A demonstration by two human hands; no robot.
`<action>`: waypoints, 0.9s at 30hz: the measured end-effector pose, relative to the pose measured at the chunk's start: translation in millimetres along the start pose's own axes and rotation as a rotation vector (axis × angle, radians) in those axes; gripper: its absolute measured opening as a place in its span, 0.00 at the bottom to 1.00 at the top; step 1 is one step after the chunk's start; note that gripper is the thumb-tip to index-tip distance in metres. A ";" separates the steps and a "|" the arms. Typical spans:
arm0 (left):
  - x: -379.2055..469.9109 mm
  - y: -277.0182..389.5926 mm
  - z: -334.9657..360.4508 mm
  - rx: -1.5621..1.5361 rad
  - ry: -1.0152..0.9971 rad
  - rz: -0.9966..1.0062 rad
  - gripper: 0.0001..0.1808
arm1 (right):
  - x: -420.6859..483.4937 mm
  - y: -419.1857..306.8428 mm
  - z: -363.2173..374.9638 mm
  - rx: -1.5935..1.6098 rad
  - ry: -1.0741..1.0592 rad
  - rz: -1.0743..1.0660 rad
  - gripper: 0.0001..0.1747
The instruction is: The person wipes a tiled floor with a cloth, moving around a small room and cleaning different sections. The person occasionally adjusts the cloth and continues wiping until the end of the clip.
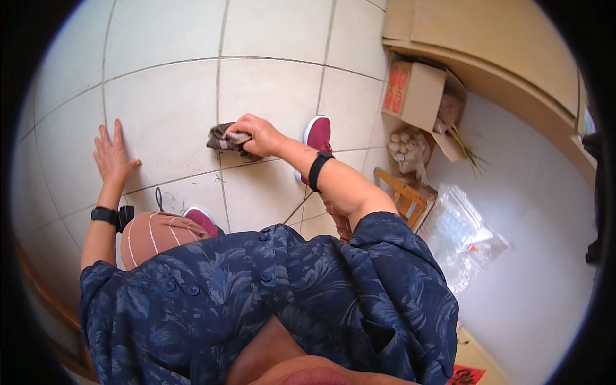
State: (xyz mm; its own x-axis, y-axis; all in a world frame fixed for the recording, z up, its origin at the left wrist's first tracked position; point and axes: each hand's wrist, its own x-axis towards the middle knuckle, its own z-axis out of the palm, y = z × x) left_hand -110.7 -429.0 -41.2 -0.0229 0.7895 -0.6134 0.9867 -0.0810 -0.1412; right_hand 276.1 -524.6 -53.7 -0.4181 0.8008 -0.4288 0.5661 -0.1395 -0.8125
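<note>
My right hand (pixel 257 136) grips a crumpled dark patterned cloth (pixel 230 139) against the pale floor tiles (pixel 269 91), near a grout joint. At the left, my left hand (pixel 114 153) rests on the floor with its fingers spread and nothing held. Small thin scraps of debris (pixel 178 199) lie scattered on the tiles between the two hands, nearer to my body. A red shoe (pixel 318 134) stands just beyond my right wrist, and part of another red shoe (pixel 201 221) shows by my knee. The underside of the cloth is hidden.
An open cardboard box (pixel 421 94) with green stalks stands at the right beside a wooden cabinet (pixel 495 48). Nearer are a bag of garlic-like bulbs (pixel 408 148), a small wooden stool or frame (pixel 406 195) and clear plastic bags (pixel 457 236) by the white wall.
</note>
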 end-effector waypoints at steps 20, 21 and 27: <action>14.4 -53.7 41.8 -0.189 0.011 0.204 0.59 | -223.1 224.8 -204.9 -0.363 0.831 0.510 0.33; 2.3 -60.6 42.7 -0.254 -0.008 0.247 0.56 | -222.2 245.3 -203.3 -0.255 0.959 0.566 0.34; -30.9 -63.2 37.5 -0.130 -0.402 0.178 0.44 | -157.0 282.6 -119.8 -0.234 1.006 0.983 0.26</action>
State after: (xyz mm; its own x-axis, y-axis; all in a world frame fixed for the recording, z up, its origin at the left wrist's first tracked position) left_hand -178.5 -471.1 -42.4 0.1138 0.4695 -0.8755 0.9923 -0.0967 0.0771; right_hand 586.8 -620.0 -168.6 0.8246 0.5161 -0.2316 0.4695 -0.8528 -0.2287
